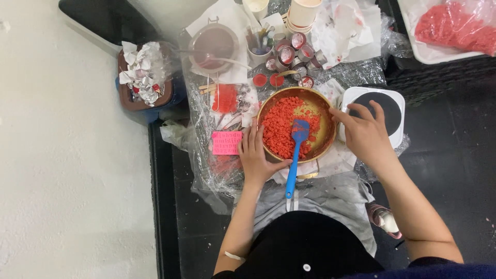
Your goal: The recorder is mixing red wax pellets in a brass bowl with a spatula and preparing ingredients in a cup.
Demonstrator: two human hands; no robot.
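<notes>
1. Pan [325,135]: we see this round golden pan at the middle of the plastic-covered table [206,170], filled on its left side with red crumbled bits [279,129].
2. White hot plate [395,111] sits just beside the pan, at the table's right edge.
3. Our right hand [364,132] lies on the pan's right rim, fingers spread.
4. Our left hand [256,155] presses flat against the pan's left rim, fingers together.
5. A blue spatula [295,155] rests in the pan, handle toward us.
6. A pink mould [226,142] lies left of our left hand.
</notes>
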